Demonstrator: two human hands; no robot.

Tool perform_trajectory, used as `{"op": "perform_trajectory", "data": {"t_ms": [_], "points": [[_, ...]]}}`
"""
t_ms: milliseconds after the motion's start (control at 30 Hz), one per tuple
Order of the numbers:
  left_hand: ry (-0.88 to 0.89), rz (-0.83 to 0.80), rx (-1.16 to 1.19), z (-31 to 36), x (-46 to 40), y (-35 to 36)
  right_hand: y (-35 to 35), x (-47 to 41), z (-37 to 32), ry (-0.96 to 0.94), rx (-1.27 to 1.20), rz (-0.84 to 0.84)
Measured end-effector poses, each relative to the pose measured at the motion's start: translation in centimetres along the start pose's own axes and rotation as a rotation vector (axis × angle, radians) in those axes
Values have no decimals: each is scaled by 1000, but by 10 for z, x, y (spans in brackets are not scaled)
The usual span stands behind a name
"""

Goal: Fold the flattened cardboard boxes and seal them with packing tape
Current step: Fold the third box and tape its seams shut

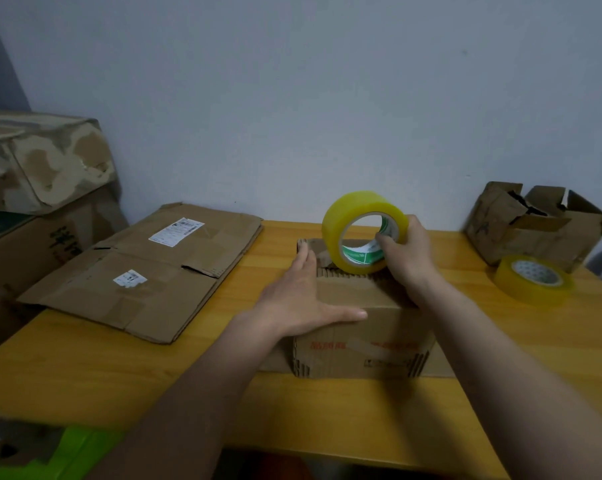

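Observation:
A small brown cardboard box [361, 344] stands folded on the wooden table [154, 382], its top flaps closed. My left hand [303, 299] lies flat, fingers spread, pressing on the box's top left. My right hand [406, 258] grips a yellow roll of packing tape [358, 230], held upright on its edge over the far part of the box's top. A large flattened cardboard box [147, 271] with white labels lies on the table to the left.
A second yellow tape roll [534, 278] lies flat at the right, in front of an open, torn cardboard box [534, 226]. Worn stacked boxes [43, 188] stand at the far left beside the table. The wall runs close behind. Something green [67, 455] shows below the table's front edge.

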State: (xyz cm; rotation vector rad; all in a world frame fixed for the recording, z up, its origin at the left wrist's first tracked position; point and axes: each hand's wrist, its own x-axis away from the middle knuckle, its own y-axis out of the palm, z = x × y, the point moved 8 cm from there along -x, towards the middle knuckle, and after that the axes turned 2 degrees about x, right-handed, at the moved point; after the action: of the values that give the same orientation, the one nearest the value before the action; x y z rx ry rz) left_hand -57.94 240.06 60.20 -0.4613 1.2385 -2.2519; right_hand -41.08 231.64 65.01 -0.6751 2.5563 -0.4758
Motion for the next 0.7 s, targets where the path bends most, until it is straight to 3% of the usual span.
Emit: {"op": "perform_trajectory", "data": {"t_ms": [100,233,500,700], "points": [[-13,-3,-240,3,0,-2,-16,-2,-11,-102,137,-25],[-12,-52,-307,5,1,-1,-68,-7,-5,-153,345,148],[-114,-90,-614,31,-13,0,-64,-2,29,103,-79,111],[60,-42,-476,38,-16,10,-66,-7,27,56,-39,82]]}}
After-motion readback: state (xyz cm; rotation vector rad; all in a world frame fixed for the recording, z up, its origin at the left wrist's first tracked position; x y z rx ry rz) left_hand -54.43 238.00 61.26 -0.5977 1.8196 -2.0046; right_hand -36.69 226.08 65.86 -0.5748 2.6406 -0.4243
